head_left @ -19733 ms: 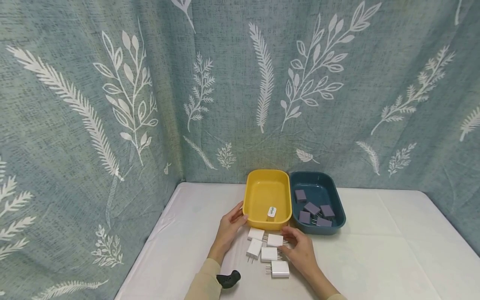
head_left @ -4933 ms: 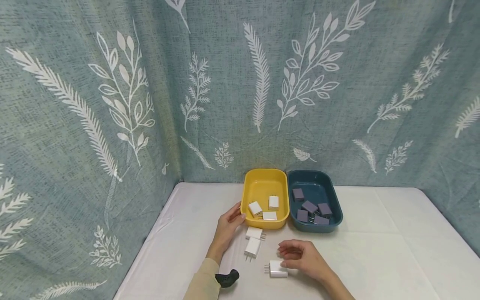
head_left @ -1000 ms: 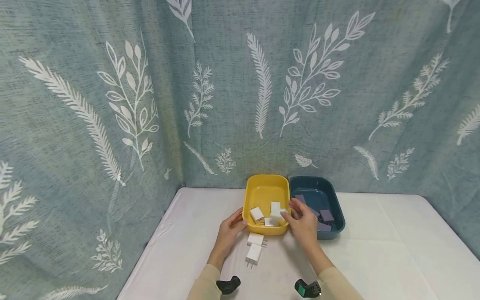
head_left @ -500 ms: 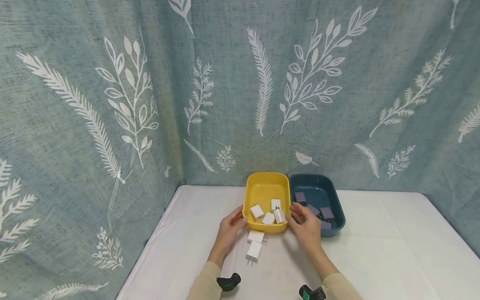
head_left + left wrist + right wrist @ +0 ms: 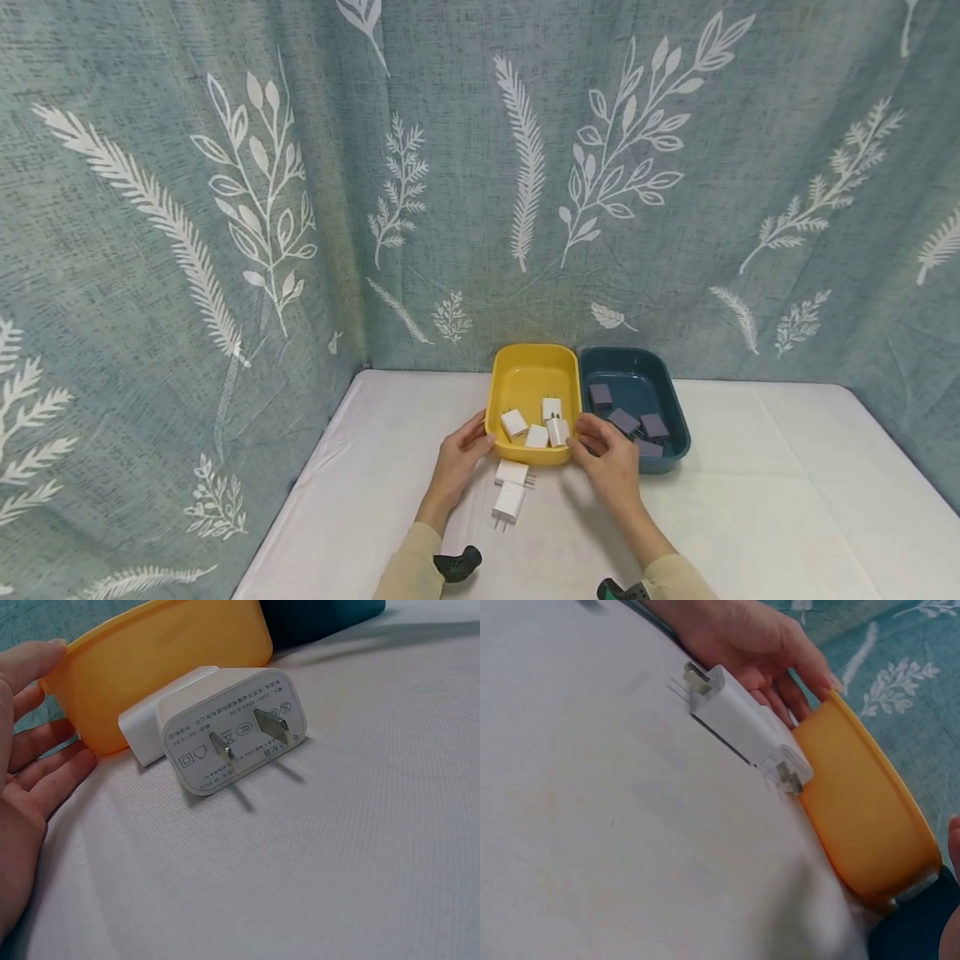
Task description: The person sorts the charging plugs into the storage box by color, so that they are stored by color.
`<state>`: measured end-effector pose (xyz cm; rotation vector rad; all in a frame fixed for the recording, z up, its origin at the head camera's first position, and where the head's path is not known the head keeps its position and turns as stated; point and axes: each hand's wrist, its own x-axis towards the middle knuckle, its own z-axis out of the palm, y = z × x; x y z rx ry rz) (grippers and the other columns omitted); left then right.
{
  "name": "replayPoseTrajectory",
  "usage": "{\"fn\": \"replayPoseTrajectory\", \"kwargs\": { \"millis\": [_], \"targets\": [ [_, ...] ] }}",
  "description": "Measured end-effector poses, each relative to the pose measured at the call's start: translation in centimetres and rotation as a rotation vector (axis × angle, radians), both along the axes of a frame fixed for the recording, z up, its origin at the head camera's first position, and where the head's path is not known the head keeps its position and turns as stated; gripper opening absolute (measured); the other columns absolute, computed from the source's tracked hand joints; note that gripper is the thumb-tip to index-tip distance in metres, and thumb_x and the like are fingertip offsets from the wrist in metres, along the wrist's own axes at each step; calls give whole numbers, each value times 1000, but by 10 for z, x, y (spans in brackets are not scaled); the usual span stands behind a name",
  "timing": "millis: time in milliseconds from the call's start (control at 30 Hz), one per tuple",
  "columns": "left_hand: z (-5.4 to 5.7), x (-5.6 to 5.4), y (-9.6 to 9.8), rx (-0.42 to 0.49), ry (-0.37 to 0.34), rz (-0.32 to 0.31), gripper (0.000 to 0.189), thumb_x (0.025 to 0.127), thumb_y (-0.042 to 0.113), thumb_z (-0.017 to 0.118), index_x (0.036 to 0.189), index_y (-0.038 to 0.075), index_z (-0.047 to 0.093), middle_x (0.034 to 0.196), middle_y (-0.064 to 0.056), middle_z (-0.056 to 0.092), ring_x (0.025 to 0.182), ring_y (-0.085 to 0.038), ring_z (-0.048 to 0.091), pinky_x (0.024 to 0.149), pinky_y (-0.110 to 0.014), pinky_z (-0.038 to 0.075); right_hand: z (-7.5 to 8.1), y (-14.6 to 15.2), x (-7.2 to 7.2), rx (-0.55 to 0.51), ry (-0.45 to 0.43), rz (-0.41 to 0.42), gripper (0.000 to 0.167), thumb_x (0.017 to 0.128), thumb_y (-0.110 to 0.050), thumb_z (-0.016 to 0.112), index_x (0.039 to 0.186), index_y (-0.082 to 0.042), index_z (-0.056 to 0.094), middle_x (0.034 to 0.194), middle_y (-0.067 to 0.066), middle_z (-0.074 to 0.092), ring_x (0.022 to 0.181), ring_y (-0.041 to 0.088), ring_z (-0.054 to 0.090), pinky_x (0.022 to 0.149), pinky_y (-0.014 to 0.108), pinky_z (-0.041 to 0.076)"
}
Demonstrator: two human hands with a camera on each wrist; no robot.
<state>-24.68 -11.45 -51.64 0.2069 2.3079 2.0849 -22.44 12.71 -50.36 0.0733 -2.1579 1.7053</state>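
Observation:
My left hand (image 5: 456, 467) touches the left front corner of the yellow bin (image 5: 534, 354). In the left wrist view its thumb (image 5: 34, 661) lies at the rim and the loose fingers are by the outer wall. Several white chargers (image 5: 513, 423) lie inside that bin. My right hand (image 5: 611, 462) hovers by the bin's right front corner, fingers loosely bent, holding nothing. On the table before the bin lie two more white chargers, one charger (image 5: 512, 473) against the other charger (image 5: 508, 502), whose prongs point toward me.
A dark blue bin (image 5: 630, 357) stands right beside the yellow one, with several purple chargers (image 5: 623, 420) in it, partly hidden by my right hand. Both bins stand near the back edge of the white table (image 5: 765, 467). A patterned curtain (image 5: 450, 167) hangs behind and left.
White chargers have gone from the table into the yellow bin. My right hand has let go of the latest one there and drawn back slightly. My left hand has stayed at the bin.

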Motion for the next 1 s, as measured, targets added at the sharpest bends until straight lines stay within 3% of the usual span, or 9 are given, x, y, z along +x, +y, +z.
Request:
{"fn": "replayPoseTrajectory", "kwargs": {
  "millis": [433, 667, 800, 1000],
  "targets": [
    [2, 1, 1, -1, -12, 0, 57, 94, 20, 64, 146, 6, 45, 143, -20, 52, 132, -34, 51, 106, -35, 47, -10, -10, 10, 13, 68, 22, 37, 77, 0, 79, 112, 3, 68, 103, 15, 72, 88, 18, 71, 79, 20, 58],
    [1, 0, 1, -12, -9, 2, 55, 95, 18, 63, 146, 5, 44, 143, -21, 52, 132, -36, 50, 105, -33, 48, -11, -19, 15, 6, 87, 40, 33, 74, 9, 78, 105, 5, 69, 98, 16, 73, 82, 22, 70, 76, 32, 61],
    [-12, -7, 0, 7, -5, 5, 57, 95, 20, 64, 146, 7, 44, 143, -20, 52, 132, -35, 50, 103, -29, 49, -14, -24, 19, 21, 80, 64, 33, 72, 15, 75, 104, 9, 68, 97, 22, 72, 80, 28, 69, 75, 41, 60],
    [-28, -15, 0, 2, 23, 33, 57, 94, 26, 65, 145, 12, 47, 142, -16, 54, 131, -31, 53, 103, -28, 49, -17, -29, 26, 18, -1, 123, 35, 74, 6, 78, 107, 3, 69, 102, 16, 72, 87, 25, 70, 80, 32, 60]
  ]
}}
